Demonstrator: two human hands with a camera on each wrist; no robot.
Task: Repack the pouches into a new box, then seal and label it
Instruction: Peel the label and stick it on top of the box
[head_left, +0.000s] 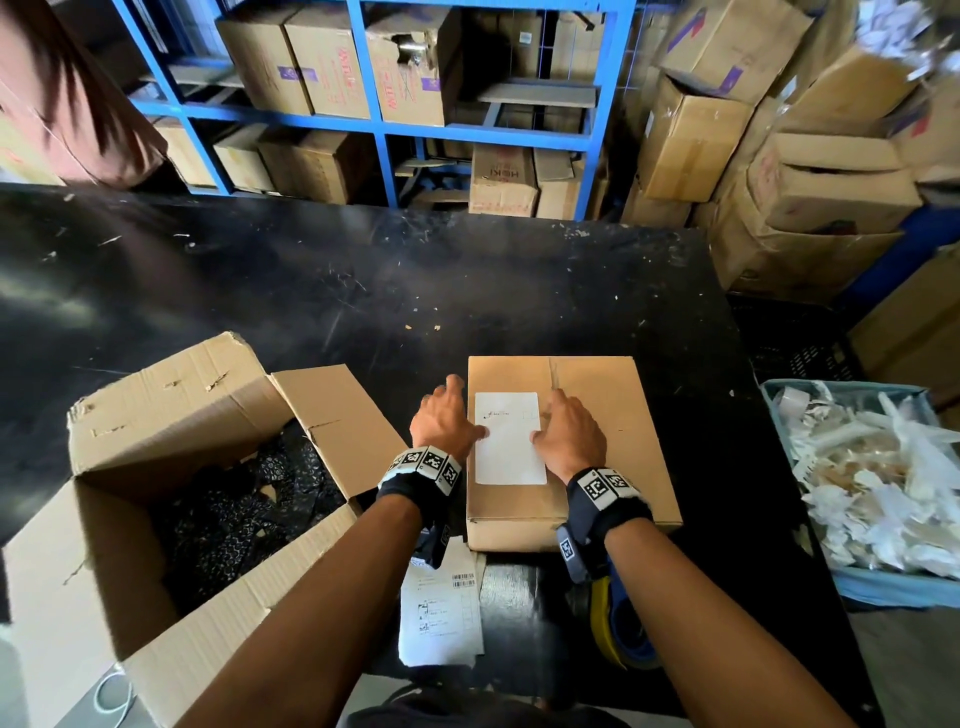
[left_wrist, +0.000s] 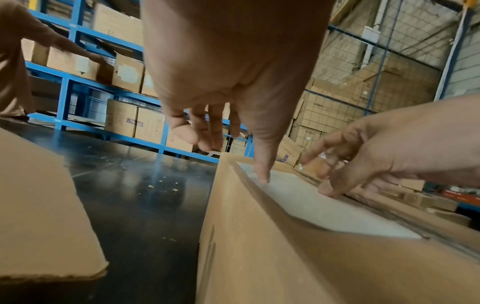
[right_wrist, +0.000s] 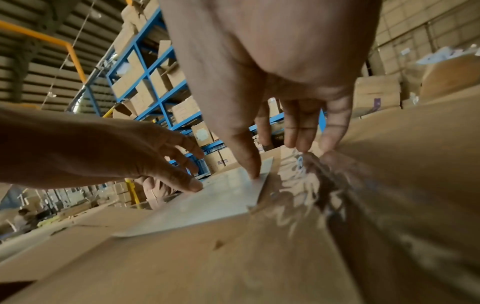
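At frame centre the thin, limp label (head_left: 510, 437) is pressed flat on the stiff sealed box (head_left: 613, 415) — thumbs down, left hand (head_left: 445, 422) and right hand (head_left: 570, 434) released, grasping nothing.

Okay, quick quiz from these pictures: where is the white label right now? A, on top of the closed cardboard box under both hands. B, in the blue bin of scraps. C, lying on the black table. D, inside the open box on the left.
A: the white label lies flat on the closed box, with the left hand and right hand pressing its two side edges.
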